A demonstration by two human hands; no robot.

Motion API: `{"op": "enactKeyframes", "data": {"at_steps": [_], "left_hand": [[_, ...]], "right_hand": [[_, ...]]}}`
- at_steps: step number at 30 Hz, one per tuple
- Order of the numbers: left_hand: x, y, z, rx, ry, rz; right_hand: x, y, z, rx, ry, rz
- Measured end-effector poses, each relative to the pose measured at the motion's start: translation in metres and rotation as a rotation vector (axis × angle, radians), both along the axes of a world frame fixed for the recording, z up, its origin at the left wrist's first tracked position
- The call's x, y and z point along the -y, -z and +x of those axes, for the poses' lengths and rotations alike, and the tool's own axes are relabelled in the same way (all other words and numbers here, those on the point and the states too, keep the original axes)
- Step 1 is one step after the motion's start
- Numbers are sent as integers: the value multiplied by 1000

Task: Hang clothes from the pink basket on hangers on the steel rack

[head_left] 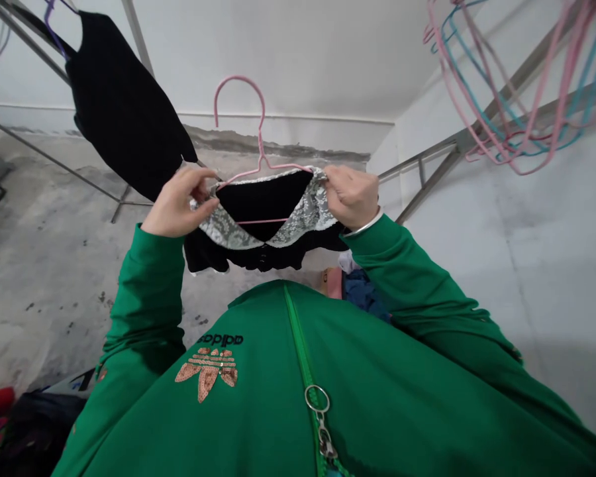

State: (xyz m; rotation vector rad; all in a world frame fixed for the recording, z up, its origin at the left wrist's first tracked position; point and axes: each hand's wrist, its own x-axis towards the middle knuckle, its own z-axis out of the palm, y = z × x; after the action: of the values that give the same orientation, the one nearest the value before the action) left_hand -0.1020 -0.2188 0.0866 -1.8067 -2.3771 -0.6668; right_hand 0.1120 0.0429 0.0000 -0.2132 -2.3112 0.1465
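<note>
A black top [322, 240] with a white lace collar [300, 215] hangs on a pink hanger [261, 142] in front of me. The hanger's hook points up, and its lower bar shows through the neck opening. My left hand [179, 201] pinches the collar at its left end, close to the hanger's shoulder. At the other end my right hand [352, 195] is closed round the collar's edge, its fingertips partly hidden. Most of the top's lower part drops out of sight behind my green jacket.
At the upper left a black garment [124, 99] hangs on a metal rack [54, 156]. Several pink and blue hangers [521, 132] hang from a rail at the upper right. Dark blue cloth [365, 295] lies below my right arm. Bags [40, 424] sit at the lower left.
</note>
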Motion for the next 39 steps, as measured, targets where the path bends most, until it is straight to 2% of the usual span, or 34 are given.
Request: {"op": "enactKeyframes", "data": {"at_steps": [3,5,7,10,12,15,17,20,22,25,28,30,32,35,37,39], "left_hand": [[-12,8,-14,-118,-8,35],[-24,17,-21,-125,7,-14],[-34,22,-26,-122,2,9],[-43,18,-32,-195,-81,186],[-45,10,-36,-222,-116,268],[-42,2,-41,-230,-114,285],[-39,2,-41,-257,-85,289],[-37,5,-36,-319,-20,340],[-38,8,-33,-343,7,358],[-39,12,-31,-341,53,317],[-36,17,-36,-310,106,249],[-31,21,-42,-288,100,198],[-23,24,-49,-292,34,187],[-4,34,-55,-314,-145,308],[12,49,-54,-288,-227,407],[30,71,-48,-224,-254,434]], "right_hand": [[1,-5,4,-52,15,70],[2,-13,6,-57,28,90],[1,-25,9,-36,46,77],[-8,-39,15,10,33,-14],[-21,-43,22,95,-26,-86],[-41,-40,38,295,-182,-154],[-47,-39,50,332,-266,-214],[-42,-42,62,293,-336,-314],[-31,-44,64,341,-371,-386],[-10,-45,60,512,-481,-619],[12,-44,57,617,-664,-1022],[24,-44,54,577,-731,-1320],[32,-45,45,476,-724,-1543],[41,-53,17,328,-677,-1666],[47,-62,-10,261,-677,-1667],[53,-73,-40,227,-686,-1643]]}}
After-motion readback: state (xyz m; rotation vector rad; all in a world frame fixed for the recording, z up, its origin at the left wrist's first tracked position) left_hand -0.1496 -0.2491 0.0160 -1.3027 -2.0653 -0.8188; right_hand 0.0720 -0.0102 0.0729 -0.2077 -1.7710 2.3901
